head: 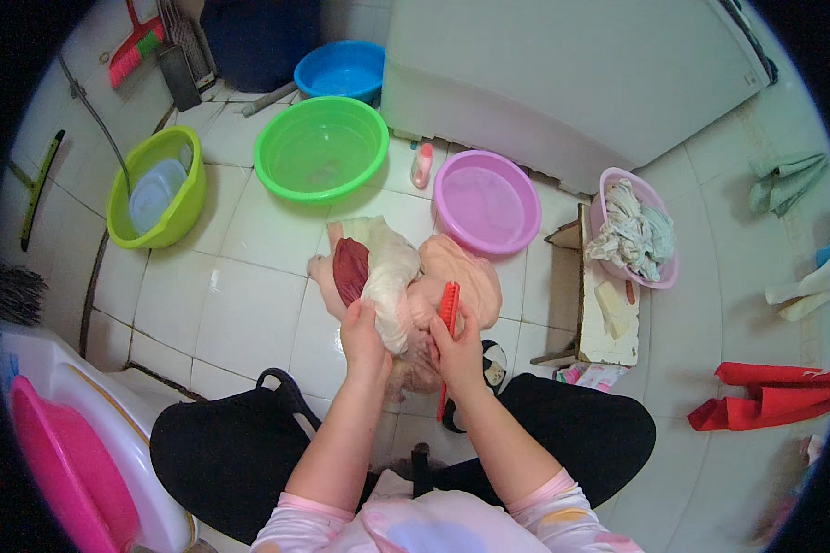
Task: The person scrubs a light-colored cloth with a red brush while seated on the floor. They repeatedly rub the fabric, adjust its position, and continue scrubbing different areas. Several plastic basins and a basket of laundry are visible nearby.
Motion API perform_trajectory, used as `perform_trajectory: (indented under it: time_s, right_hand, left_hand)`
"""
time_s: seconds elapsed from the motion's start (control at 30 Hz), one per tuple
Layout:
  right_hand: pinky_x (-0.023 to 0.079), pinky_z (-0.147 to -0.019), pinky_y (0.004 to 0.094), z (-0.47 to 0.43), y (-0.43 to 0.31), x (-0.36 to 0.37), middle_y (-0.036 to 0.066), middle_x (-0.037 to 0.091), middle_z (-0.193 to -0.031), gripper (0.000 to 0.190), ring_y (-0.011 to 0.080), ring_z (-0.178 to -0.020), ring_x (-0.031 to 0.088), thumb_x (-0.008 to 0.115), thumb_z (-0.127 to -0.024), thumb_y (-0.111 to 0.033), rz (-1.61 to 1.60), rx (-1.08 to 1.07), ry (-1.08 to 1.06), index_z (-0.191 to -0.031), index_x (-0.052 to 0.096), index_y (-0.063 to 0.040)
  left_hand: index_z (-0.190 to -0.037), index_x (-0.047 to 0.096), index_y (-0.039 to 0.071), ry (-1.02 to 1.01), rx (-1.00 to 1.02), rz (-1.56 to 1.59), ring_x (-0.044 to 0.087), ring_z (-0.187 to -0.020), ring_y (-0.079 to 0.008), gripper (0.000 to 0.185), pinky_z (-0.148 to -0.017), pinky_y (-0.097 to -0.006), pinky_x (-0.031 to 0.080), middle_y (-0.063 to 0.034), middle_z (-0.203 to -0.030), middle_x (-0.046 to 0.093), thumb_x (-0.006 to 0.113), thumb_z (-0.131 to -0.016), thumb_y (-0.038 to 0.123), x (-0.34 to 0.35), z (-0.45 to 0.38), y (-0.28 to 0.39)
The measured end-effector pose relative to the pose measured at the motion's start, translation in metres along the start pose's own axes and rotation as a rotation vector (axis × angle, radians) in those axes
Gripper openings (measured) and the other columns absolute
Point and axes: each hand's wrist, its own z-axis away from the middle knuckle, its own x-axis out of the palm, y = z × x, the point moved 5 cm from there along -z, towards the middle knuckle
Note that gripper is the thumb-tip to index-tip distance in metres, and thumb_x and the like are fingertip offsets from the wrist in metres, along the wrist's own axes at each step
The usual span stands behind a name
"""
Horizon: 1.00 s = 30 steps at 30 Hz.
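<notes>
Wet garments, pale pink, cream and dark red, lie bunched on the white floor tiles before me. My left hand (366, 343) grips a cream-coloured cloth (389, 283) at the left of the pile. In my right hand (456, 349) is a red plastic scrubbing brush (449, 304), held upright in the picture with its bristles towards the left. The fingers of that hand are also close to the pink cloth (463, 273); whether they pinch it I cannot tell. A dark red piece of cloth (351, 270) lies left of the cream one.
Beyond the pile stand a green basin (321, 197), a pink-capped bottle (422, 166) and a purple basin (487, 245). A yellow-green tub (194, 200) is at left. At right, a worn stool (595, 339) bears a soap bar (612, 309) and a basin of laundry (634, 228).
</notes>
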Motion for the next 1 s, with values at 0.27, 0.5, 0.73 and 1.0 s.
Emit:
perform_trajectory:
  time_s: [0.27,0.5,0.73,1.0]
  right_hand:
    - [0.050,-0.074,0.0269,0.002,0.038,0.043,0.005,0.065,-0.100,0.033,0.0125,-0.086,0.061,0.067,-0.096,-0.016,0.166,0.037,-0.202,-0.123,0.056,-0.001]
    - [0.052,-0.078,0.0445,0.023,0.061,0.054,0.021,0.067,-0.093,0.036,0.0351,-0.088,0.068,0.074,-0.079,-0.015,0.451,-0.008,-0.270,-0.107,0.059,0.001]
    - [0.052,-0.077,0.0485,0.044,0.057,0.054,0.021,0.066,-0.094,0.041,0.0384,-0.089,0.066,0.078,-0.072,-0.018,0.524,0.003,-0.162,-0.105,0.058,-0.002]
    - [0.051,-0.078,0.0473,0.039,0.057,0.057,0.022,0.064,-0.092,0.042,0.0399,-0.087,0.065,0.074,-0.077,-0.016,0.459,-0.004,-0.143,-0.112,0.056,-0.001]
  left_hand:
    - [-0.122,0.059,-0.002,0.044,0.007,-0.105,0.064,-0.102,-0.0210,0.032,-0.089,-0.0345,0.052,-0.0119,-0.111,0.066,0.043,-0.108,0.022,-0.041,-0.010,-0.021]
    - [-0.129,0.056,0.000,0.030,0.430,-1.192,0.061,-0.110,-0.0320,0.053,-0.095,-0.0417,0.049,-0.0175,-0.123,0.059,0.073,-0.089,0.029,-0.019,-0.019,0.018]
    - [-0.121,0.057,0.002,-0.515,0.463,-2.317,0.060,-0.112,-0.0407,0.059,-0.090,-0.0488,0.053,-0.0210,-0.120,0.058,0.077,-0.081,0.041,0.048,-0.063,-0.021]
    - [-0.110,0.064,-0.003,-0.358,0.401,-2.020,0.069,-0.097,-0.0381,0.039,-0.086,-0.0467,0.055,-0.0263,-0.106,0.069,0.063,-0.094,0.032,0.047,-0.149,-0.036]
